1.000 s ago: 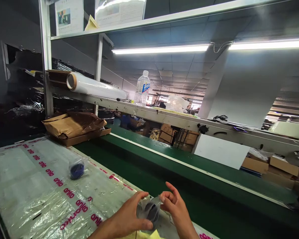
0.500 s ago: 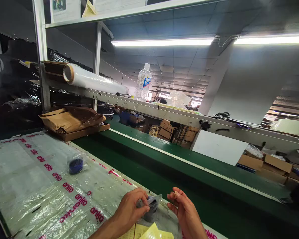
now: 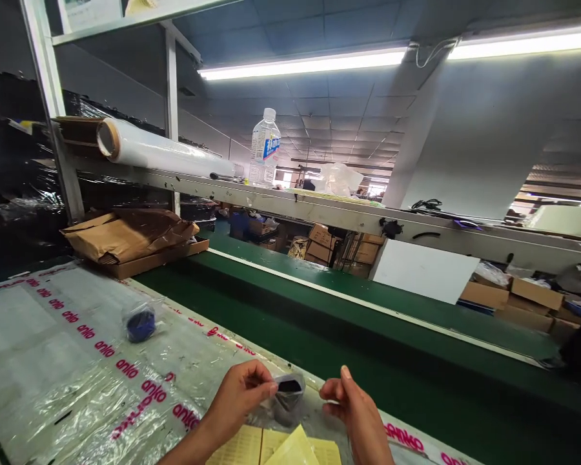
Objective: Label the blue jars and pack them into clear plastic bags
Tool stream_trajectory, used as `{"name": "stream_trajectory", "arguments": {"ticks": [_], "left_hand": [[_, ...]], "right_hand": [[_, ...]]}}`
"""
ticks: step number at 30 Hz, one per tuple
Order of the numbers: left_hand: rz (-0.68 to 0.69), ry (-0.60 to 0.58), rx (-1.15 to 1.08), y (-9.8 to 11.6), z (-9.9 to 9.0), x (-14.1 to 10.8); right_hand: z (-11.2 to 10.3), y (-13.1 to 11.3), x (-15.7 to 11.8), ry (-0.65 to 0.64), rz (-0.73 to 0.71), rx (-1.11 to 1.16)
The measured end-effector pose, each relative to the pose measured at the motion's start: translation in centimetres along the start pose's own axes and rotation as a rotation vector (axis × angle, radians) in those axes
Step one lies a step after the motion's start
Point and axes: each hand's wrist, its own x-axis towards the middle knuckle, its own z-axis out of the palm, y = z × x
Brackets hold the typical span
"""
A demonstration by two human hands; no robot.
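A clear plastic bag with a dark item inside point(image 3: 288, 397) hangs from my left hand point(image 3: 244, 395), pinched between thumb and fingers at its left edge. To the right of the bag is my right hand point(image 3: 353, 410), its thumb raised and its fingers curled; whether something small is between them I cannot make out. Yellow printed sheets point(image 3: 237, 445) lie beneath the bag at the bottom edge. Farther left, a second bagged item, round and dark blue point(image 3: 141, 325), rests on the plastic-covered table point(image 3: 24, 323).
Beyond the table runs a green conveyor belt point(image 3: 252, 303). Crumpled brown paper point(image 3: 126, 236) sits in a shallow carton at the back left. Above the belt, a shelf point(image 3: 319, 216) holds a plastic roll point(image 3: 164, 152) and a bottle point(image 3: 265, 152). Cardboard boxes point(image 3: 532, 300) stand at the right.
The bag in my left hand has turned, showing the dark item's top more clearly. My right thumb has lifted away from its fingers. The whole view has shifted slightly.
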Motion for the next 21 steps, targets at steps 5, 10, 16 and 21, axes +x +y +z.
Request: {"name": "stream_trajectory", "arguments": {"ticks": [5, 10, 16, 21], "left_hand": [[0.005, 0.063, 0.011, 0.5, -0.2, -0.2], [0.156, 0.2, 0.17, 0.2, -0.3, -0.8], [0.696, -0.046, 0.822, 0.7, -0.7, -2.5], [0.507, -0.139, 0.839, 1.3, -0.6, -2.2]], "right_hand": [[-1.3, 0.3, 0.6, 0.045, 0.102, 0.138], [-1.3, 0.0, 0.3, 0.021, 0.148, 0.217], [-1.0, -0.9, -0.1, 0.028, 0.166, 0.284], [-0.9, -0.8, -0.2, 0.012, 0.161, 0.237]]}}
